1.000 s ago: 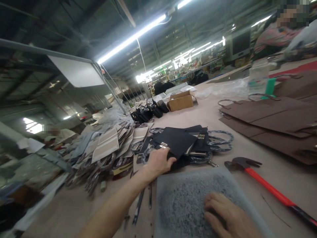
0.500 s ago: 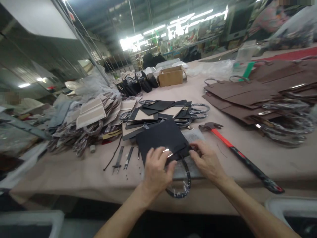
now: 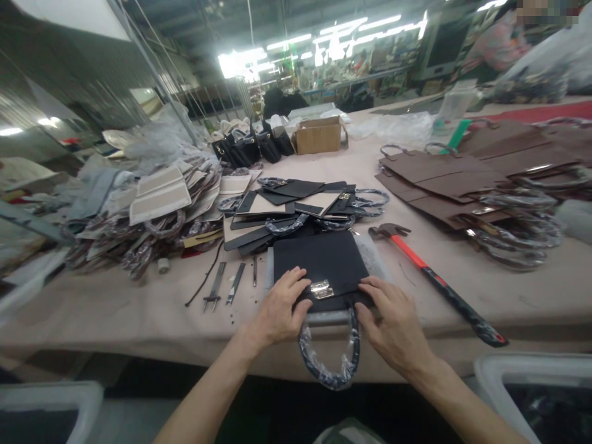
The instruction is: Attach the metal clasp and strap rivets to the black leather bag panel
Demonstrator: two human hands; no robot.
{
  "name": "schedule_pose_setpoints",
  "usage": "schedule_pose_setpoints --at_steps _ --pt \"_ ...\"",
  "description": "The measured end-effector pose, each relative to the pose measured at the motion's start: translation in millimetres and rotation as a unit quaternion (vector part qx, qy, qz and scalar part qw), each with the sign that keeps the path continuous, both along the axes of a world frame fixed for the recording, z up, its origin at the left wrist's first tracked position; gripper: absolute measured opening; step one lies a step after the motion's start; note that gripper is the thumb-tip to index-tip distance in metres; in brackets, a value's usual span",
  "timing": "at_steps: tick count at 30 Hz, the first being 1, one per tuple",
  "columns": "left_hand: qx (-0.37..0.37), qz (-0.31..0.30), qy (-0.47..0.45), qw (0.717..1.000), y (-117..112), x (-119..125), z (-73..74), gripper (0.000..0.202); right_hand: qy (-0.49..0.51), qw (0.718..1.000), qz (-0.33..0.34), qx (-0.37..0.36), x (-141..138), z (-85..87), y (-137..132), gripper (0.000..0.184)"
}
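A black bag panel (image 3: 319, 256) lies flat before me with a metal clasp (image 3: 322, 289) near its front edge. Its handle (image 3: 330, 373), wrapped in clear plastic, loops toward me over the table edge. At the panel's front left corner my left hand (image 3: 282, 305) grips it, fingers on top and thumb by the front edge. My right hand (image 3: 391, 314) holds the front right corner, its thumb beside the handle's base. Under the panel, a pale slab (image 3: 377, 262) shows partly. Right of it lies a claw hammer (image 3: 428, 271) with a red and black handle.
Thin metal tools (image 3: 235, 283) lie left of the panel. Behind it are stacked black and beige bag pieces (image 3: 305, 203). Beige pieces (image 3: 161, 191) pile up at left, brown ones (image 3: 457, 179) at right. A cardboard box (image 3: 319, 135) stands farther back. A person (image 3: 497, 46) is at far right.
The panel has turned to lie squarer in front of me, with its handle swung nearer. My left hand has shifted left off the clasp, and my right hand has moved slightly toward me.
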State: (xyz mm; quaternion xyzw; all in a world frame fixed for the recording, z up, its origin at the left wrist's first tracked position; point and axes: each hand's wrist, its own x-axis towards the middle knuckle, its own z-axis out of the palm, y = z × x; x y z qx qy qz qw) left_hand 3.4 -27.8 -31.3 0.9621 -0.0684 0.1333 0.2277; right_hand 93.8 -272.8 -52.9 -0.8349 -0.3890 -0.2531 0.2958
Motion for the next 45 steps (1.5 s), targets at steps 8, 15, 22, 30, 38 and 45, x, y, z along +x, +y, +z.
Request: schedule_pose_setpoints --at_steps 8,15,22,30,38,45 --pt "-0.006 0.022 0.002 1.000 -11 16 -0.6 0.046 0.002 0.997 -0.037 -0.075 14 19.4 9 0.019" --pt "-0.047 -0.020 -0.023 0.998 -14 17 -1.5 0.042 0.024 0.989 0.072 -0.128 22 30.1 44 0.026" --pt "-0.089 0.119 -0.079 0.986 8 -5 -9.0 0.033 0.019 0.979 0.135 -0.152 26 11.4 55 0.039" --pt "-0.174 0.243 -0.068 0.952 13 -29 -51.0 0.055 0.110 0.955 0.132 -0.241 22 30.9 49 0.062" --pt "-0.180 0.242 -0.035 0.953 4 -32 -42.5 0.055 0.093 0.963 0.114 -0.224 20 29.4 46 0.061" --pt "-0.151 0.332 -0.114 0.924 61 -23 -10.4 0.027 0.031 0.974 0.127 -0.187 25 18.2 45 0.055"
